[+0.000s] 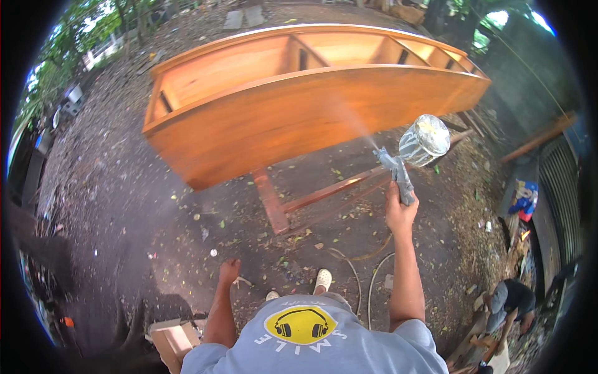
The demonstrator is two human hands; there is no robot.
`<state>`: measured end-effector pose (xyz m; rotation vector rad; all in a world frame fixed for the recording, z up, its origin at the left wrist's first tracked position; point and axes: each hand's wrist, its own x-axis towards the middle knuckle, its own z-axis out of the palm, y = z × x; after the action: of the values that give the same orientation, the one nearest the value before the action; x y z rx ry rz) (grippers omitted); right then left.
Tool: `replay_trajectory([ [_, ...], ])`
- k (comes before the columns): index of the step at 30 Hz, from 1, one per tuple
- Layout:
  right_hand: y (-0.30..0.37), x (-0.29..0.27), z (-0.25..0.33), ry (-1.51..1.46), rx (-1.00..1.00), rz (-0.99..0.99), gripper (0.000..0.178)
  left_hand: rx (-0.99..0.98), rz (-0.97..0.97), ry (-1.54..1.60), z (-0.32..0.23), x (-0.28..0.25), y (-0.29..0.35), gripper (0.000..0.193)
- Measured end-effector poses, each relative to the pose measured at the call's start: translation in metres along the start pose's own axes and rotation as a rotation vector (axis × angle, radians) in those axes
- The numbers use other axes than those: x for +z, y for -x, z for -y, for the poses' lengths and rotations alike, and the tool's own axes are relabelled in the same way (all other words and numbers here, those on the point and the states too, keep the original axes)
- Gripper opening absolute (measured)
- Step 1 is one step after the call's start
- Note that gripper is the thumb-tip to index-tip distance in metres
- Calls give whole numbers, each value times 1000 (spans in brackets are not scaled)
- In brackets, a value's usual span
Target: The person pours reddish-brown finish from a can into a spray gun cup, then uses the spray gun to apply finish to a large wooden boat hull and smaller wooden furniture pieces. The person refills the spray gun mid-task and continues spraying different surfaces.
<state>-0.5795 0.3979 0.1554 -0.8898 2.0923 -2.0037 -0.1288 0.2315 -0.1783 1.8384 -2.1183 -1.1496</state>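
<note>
My right hand point(402, 209) is closed around the handle of a grey paint spray gun point(392, 165). A paint-smeared, pale cup point(425, 141) is attached to the gun at its right. Fine mist leaves the nozzle, drifting up and left onto the long side of an orange-brown wooden cabinet point(311, 106). That cabinet lies across a wooden stand point(270, 202), its divided open compartments facing up. Low at my left side hangs my left hand point(230, 271), fingers curled, away from the cabinet; whether anything is in them is hidden.
A thin hose point(356, 274) runs over the leaf-strewn dirt ground beside my right arm. A cardboard box point(174, 341) is at lower left. Another person point(512, 302) bends down at lower right, near corrugated metal sheets point(560, 177). Trees stand at the back.
</note>
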Motion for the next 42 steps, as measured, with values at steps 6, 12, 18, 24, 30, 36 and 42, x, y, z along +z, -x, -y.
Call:
replay_trajectory([
  [6, -81, -60, -32, 60, -64, -207, 23, 334, -222, 54, -156, 22, -41, 66],
  [12, -150, -120, -66, 182, -137, -374, 24, 226, -33, -426, -211, 50, -39, 82],
  [18, -191, -138, -53, 185, -220, -514, 27, 157, 9, -482, -211, 46, -33, 82],
  [24, -153, -108, -39, 19, -88, -261, 20, 133, 35, -433, -221, 35, -27, 80],
  [30, -58, -29, 0, -124, -63, -12, 19, 241, -44, -735, -217, 38, -21, 71],
  [36, 22, 38, 38, -216, 4, 303, 21, 280, 73, -775, -214, 37, -30, 66],
  [42, 72, 108, 76, -239, -120, 629, 42, 383, 39, -800, -204, 41, -33, 61],
])
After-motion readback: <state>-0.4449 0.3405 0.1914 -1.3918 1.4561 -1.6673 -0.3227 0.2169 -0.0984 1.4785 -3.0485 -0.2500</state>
